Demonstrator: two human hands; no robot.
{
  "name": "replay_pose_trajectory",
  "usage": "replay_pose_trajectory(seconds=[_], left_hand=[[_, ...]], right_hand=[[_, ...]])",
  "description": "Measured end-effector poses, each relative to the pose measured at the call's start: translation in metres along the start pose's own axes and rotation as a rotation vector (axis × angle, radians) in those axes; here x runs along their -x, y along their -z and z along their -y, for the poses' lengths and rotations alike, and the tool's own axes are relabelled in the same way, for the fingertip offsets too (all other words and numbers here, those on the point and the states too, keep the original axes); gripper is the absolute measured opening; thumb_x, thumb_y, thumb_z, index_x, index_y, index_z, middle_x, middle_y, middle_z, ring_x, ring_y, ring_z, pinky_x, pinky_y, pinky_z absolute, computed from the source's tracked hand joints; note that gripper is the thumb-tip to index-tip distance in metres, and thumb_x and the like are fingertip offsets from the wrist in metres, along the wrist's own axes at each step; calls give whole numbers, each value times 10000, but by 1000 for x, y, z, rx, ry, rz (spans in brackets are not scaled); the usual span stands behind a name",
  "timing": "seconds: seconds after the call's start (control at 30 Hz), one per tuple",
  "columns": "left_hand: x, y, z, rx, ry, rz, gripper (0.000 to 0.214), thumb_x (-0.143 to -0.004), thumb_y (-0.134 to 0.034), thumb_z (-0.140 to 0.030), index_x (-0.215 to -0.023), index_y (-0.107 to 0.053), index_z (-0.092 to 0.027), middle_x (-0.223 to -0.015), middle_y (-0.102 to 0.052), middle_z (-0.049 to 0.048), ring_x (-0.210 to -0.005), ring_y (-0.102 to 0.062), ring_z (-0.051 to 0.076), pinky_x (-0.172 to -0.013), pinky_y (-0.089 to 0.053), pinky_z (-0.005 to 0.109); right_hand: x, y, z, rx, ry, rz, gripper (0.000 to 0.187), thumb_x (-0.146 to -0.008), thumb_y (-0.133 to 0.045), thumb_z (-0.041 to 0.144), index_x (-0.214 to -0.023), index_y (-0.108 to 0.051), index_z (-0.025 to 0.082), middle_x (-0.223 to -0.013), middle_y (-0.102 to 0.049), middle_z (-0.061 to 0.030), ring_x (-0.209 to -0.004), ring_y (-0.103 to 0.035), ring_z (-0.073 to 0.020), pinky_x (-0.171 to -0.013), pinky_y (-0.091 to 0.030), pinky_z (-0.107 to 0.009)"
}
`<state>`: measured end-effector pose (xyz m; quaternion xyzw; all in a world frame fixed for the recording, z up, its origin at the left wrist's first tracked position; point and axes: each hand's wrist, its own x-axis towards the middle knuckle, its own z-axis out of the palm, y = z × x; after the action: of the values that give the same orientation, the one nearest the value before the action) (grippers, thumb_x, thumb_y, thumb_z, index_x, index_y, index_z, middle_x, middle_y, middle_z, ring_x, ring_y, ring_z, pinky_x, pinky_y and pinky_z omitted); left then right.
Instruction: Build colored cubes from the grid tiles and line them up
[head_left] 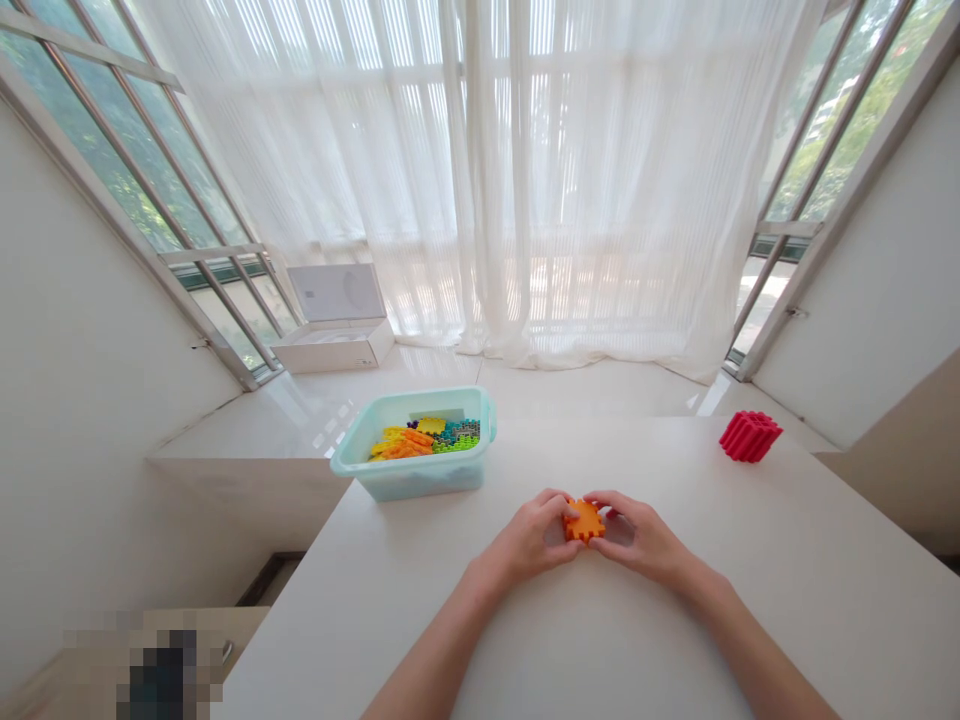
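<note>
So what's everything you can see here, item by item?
orange interlocking piece: one, orange, held between both hands
plastic tub: one, pale turquoise, on the table's far edge
loose interlocking pieces: many, yellow, orange, green and blue, inside the tub
ribbed block: one, red, far right of the table
open box: one, white, on the ledge beyond the table
table: one, white, beneath the hands
sheer curtains: white, across the window
left hand: one, bare, gripping the piece's left side
right hand: one, bare, gripping its right side
</note>
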<state>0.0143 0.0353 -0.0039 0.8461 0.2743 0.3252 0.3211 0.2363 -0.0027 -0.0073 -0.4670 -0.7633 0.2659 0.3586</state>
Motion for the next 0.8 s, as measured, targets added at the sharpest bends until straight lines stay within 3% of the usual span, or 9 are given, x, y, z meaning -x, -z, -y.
replay_pose_trajectory(seconds=[0.6,0.8], left_hand=[[0,4,1,-97,34,47,278,-723,-736,-203,-966,-601,-205,-976,-706,34,-905,-659,218,-835,-498,337],[2,6,1,-105,29,49,342,-716,-748,-219,-1026,-603,-209,-1070,-698,61,-971,-654,237,-893,-493,349]], right_hand=[[1,-3,-5,-37,-30,41,497,-765,-705,209,-1228,-530,260,-1170,-660,-66,-1026,-659,-242,-905,-544,-399],[1,-4,-5,-13,-35,53,492,-781,-687,204,-1238,-515,268,-1166,-652,-67,-1028,-646,-239,-904,-531,-400]])
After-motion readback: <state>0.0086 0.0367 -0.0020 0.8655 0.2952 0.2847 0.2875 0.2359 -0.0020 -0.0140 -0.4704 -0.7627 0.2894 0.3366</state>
